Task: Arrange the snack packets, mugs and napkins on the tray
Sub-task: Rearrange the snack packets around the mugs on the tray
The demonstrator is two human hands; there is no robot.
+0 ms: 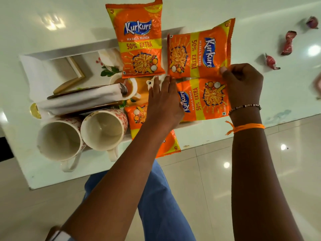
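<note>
Several orange snack packets lie on the white tray [52, 54]. One packet [140, 42] stands upright at the back. A sideways packet [198, 51] lies to its right, and my right hand [243, 82] pinches its lower right corner. Below it lies another packet [205, 100], and a fourth packet [166, 145] sticks out under my left hand [163, 103], which rests flat with fingers together. Two white mugs, one [59, 138] at the left and one [104, 129] beside it, stand at the tray's near left. A rolled white napkin [81, 100] lies behind them.
Three wrapped sweets, the nearest [271, 61], one [288, 42] farther back and one [312, 22] at the far right, lie on the glossy white table. The tray shows a floral print [109, 70]. The table's front edge [225, 134] runs just under my wrists, with tiled floor below.
</note>
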